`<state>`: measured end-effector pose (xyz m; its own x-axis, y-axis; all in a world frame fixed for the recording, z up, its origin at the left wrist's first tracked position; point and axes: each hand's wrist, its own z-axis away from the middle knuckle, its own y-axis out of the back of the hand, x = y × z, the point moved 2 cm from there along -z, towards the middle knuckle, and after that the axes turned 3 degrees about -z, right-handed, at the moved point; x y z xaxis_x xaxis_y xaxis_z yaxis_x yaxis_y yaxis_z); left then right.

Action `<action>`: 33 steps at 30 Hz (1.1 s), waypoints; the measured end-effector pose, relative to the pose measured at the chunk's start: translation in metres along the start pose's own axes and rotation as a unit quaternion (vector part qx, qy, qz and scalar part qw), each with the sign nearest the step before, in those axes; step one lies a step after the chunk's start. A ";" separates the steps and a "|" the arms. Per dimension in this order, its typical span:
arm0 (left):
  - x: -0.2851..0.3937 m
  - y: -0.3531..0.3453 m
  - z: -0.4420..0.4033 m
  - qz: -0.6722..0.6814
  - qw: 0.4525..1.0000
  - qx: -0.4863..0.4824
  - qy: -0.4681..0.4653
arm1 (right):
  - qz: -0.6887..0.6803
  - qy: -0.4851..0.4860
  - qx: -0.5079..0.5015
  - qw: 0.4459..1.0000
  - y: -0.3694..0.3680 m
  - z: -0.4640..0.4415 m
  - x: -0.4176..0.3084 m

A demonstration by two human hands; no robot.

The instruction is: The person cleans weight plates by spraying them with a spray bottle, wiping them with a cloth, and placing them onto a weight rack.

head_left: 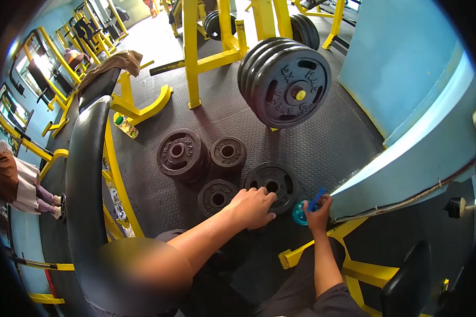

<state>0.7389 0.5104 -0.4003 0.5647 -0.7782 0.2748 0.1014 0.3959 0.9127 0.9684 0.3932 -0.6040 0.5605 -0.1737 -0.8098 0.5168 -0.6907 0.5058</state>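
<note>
My left hand [253, 207] reaches over the near left edge of a dark weight plate [286, 182] on the floor. Its fingers are loosely bent, with the thumb apart, and nothing shows in them; whether they touch the plate I cannot tell. Beside that plate my right hand [320, 212] is closed on a slim blue stick [316, 199]. Against its fingers is a round, shiny teal container [299, 213], partly covered by the hand. A smaller plate [206, 198] lies left of my left hand, partly behind my forearm.
Stacked plates [179, 158] and a smaller plate [228, 152] lie farther off. Large plates [288, 84] hang on a yellow frame [191, 63]. A padded black bench [84, 179] stands left, near a bottle [126, 127]. A blue wall [391, 68] rises right; a person [24, 179] is far left.
</note>
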 end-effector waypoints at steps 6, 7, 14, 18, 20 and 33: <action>0.003 -0.003 -0.002 0.028 0.999 0.011 -0.026 | -0.292 -0.192 -0.153 0.924 0.013 0.047 -0.044; 0.000 -0.002 -0.002 0.021 1.000 0.008 -0.012 | -0.313 -0.206 -0.166 0.912 0.007 0.053 -0.046; -0.008 0.022 0.003 -0.010 0.997 0.034 0.072 | -0.333 -0.245 -0.232 0.880 -0.033 0.075 -0.036; -0.007 0.012 0.005 -0.009 0.998 0.003 0.070 | -0.298 -0.258 -0.250 0.884 -0.043 0.070 -0.024; -0.005 0.007 0.005 -0.007 0.997 -0.027 0.072 | -0.215 -0.206 -0.260 0.919 -0.048 0.072 -0.015; -0.006 -0.001 0.006 -0.002 0.994 -0.061 0.090 | -0.037 -0.089 -0.245 0.965 -0.040 0.071 -0.020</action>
<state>0.7308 0.5117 -0.4007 0.7009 -0.6841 0.2018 0.1974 0.4579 0.8668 0.8911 0.3743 -0.6287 0.4129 -0.2847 -0.8652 0.8192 -0.2990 0.4893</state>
